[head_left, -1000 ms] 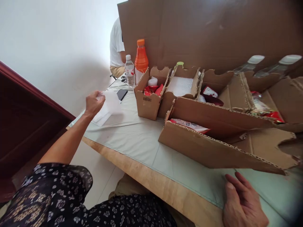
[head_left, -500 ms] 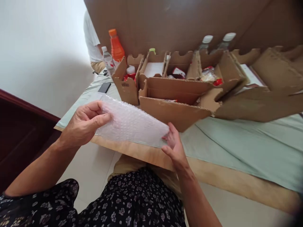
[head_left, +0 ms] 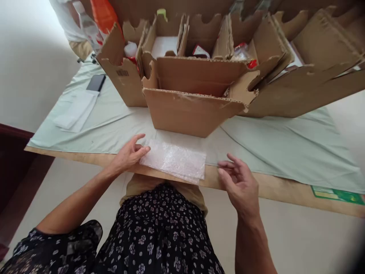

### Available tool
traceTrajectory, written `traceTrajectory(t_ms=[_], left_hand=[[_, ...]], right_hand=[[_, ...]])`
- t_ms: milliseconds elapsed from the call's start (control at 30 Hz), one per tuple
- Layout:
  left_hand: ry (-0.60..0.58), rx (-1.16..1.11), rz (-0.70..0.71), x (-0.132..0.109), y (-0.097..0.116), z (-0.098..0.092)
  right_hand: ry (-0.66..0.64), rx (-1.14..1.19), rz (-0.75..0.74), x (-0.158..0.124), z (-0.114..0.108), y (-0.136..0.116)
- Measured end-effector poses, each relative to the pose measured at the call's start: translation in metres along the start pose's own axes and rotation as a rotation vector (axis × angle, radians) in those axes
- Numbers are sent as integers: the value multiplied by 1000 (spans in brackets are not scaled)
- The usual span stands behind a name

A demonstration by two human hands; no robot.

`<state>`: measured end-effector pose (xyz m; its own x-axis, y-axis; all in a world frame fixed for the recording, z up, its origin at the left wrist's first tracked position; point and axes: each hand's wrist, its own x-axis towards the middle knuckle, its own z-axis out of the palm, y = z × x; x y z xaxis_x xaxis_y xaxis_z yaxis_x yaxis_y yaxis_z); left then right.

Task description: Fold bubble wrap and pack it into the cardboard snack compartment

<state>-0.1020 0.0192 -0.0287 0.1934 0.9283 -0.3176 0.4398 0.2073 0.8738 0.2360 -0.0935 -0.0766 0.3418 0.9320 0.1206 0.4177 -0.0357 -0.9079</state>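
Fingers of the left hand half-curl at the left end of the bubble wrap; whether they pinch it is unclear. The right hand, loosely open and empty, is just beside its other end. The bubble wrap lies across green cloth and wooden table edge; light pressure at both ends should keep it flat.

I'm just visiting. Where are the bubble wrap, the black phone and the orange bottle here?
Bubble wrap (head_left: 176,158), head view: middle of its upper surface.
Black phone (head_left: 96,82), head view: middle of its dark face.
Orange bottle (head_left: 104,17), head view: side of its body.
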Motion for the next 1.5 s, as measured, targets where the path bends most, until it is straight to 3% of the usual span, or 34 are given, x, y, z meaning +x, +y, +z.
traceTrajectory(t_ms=[100, 200, 333, 433, 500, 600, 733, 833, 967, 1067, 1167, 1333, 1400, 1500], left_hand=[[-30, -29, 19, -4, -6, -4], [-29, -61, 44, -6, -8, -8], [-24, -30, 76, -12, -12, -7], [-44, -35, 42, -21, -17, -10], [-58, -56, 11, -26, -22, -13], [-39, -75, -12, -29, -27, -15], [-30, -67, -9, -28, -27, -14], [-17, -66, -6, -29, -26, -12], [-39, -82, 16, -35, -30, -12], [-29, 92, 94, -42, -33, -12], [64, 398, 195, -49, -31, -13], [132, 603, 497, -54, -13, -1], [105, 615, 651, -48, -5, 14], [26, 724, 789, -28, -4, 44]], right_hand=[[-164, -225, -259, -9, -5, 3], [-295, -313, -394, -3, 10, 0], [-214, -228, -367, 9, 29, -9], [-101, -122, -311, 13, 25, -15], [-157, -143, -342, 15, 18, -16], [-344, -262, -434, 19, 12, -11], [-432, -331, -484, 26, 25, -6], [-337, -173, -387, 27, 33, -13], [-61, 71, -143, 30, 37, -24], [28, -6, -106, 42, 42, -20], [46, -239, -131, 54, 41, -5], [159, -448, -321, 43, 24, -2], [117, -471, -431, 33, 29, -18], [-139, -522, -565, 24, 58, -38]])
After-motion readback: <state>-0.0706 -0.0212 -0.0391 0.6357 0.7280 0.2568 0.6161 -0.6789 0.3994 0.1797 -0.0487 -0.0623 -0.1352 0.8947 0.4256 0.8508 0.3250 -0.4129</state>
